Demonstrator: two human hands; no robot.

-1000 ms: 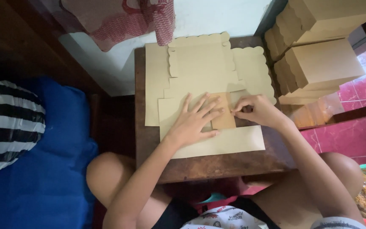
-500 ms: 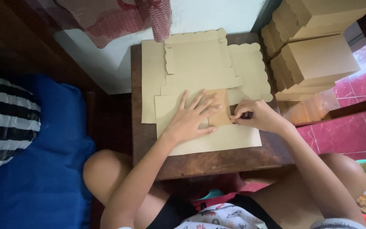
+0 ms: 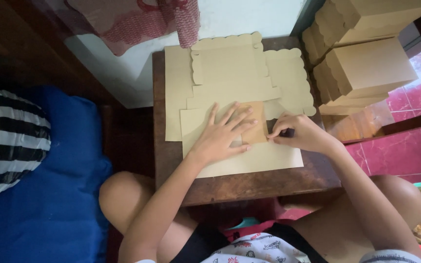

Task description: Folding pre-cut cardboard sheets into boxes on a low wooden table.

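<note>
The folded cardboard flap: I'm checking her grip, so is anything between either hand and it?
Nothing visible. The left hand lies flat on the folded flap, and the right hand pinches its right edge, both directly on the flat cardboard sheet.

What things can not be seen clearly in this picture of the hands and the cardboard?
Head view:
- Fold line under the left hand: hidden by the palm.
- What the right hand pinches: hidden by its fingers.
- Lower flat sheets: overlapped by others.
- Folded boxes: cut off by the top edge.
</note>
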